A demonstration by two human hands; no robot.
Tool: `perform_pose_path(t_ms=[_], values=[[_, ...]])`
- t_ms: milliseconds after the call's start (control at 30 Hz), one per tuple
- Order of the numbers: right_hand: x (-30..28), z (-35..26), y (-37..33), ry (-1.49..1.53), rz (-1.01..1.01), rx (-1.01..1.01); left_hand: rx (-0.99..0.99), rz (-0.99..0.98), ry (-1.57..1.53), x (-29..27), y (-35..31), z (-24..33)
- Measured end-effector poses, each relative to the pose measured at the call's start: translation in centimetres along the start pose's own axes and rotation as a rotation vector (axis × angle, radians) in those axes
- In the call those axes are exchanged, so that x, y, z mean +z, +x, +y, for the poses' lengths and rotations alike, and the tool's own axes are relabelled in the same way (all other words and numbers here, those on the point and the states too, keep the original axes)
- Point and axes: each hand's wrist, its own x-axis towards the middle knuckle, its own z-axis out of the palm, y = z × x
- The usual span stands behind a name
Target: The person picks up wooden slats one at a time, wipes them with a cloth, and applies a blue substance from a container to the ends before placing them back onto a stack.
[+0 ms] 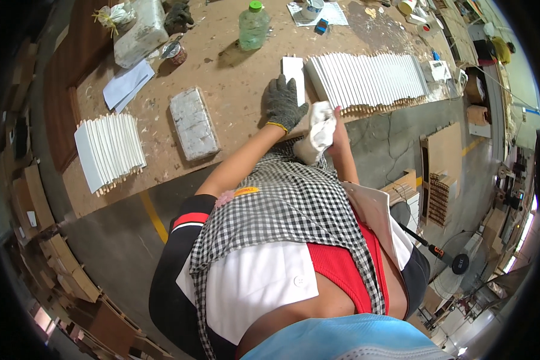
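Note:
A narrow white-painted board (294,75) lies on the worktable in front of me, a small wooden peg showing at its far end. My left hand (284,104), in a dark grey knit glove with a yellow cuff, grips it by its near left part, the fingers along the side and the thumb at the near end. In my bare right hand (340,133) is a bunched white cloth (322,125), held just off the table's front edge. The cloth hides part of that hand. Right of the board stands a long row of similar white boards (369,81) with wooden pegs.
On the brown table (240,90) are a second stack of white boards (109,151), a wrapped block (194,124), paper sheets (128,85), a green-capped bottle (254,27) and a small tin (174,53). A fan (460,264) stands behind me to the right.

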Motion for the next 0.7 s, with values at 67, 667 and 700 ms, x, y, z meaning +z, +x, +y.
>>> perform_pose_path(t_ms=[67,667,700], values=[[-0.4,-0.2,0.0,0.212,-0.123,-0.099,0.025,0.107,-0.092,0.6,-0.5,-0.3],[13.6,-1.7,4.2,-0.281,-0.497,-0.065,-0.262,0.581,-0.458,-11.1,-19.4,-16.2],[15.4,-1.1,4.3,-0.493,-0.455,-0.143,-0.291,0.636,-0.367,-9.7,-20.2,-17.1]])
